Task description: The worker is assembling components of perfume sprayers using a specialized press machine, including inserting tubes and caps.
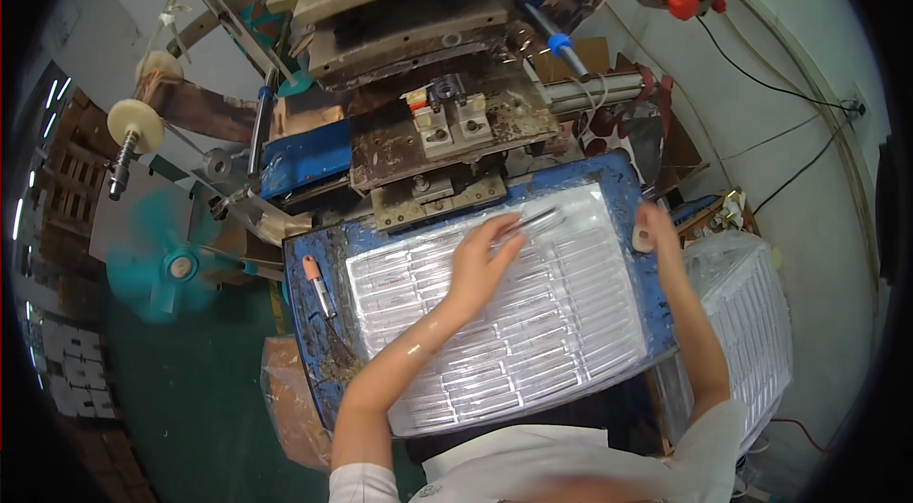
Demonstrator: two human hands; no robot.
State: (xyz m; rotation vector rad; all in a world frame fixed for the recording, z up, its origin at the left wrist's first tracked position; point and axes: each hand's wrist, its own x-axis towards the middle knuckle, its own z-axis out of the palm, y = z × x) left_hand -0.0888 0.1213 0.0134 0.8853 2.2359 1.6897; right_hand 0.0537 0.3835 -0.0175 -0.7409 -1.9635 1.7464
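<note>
My left hand (483,262) is over the middle of a clear plastic tray (594,368) lined with rows of slim, shiny silver-clear tubes. Between its thumb and fingers is a slender pen-like tube (540,220), smeared by motion, pointing right. At the right edge of the blue work table (623,182), my right hand (656,229) is curled beside a small pale piece (642,238); what it grips is hard to make out. Beyond the tray stands a stamping press (409,37) with a small metal fixture (452,123) on its bed.
An orange-and-silver marker-like tool (320,286) lies at the table's left side. A teal fan (181,263) stands left. More bagged trays (747,332) are stacked at the right. Copper-coloured foil (214,108) runs by the press, and red knobs (681,3) sit upper right.
</note>
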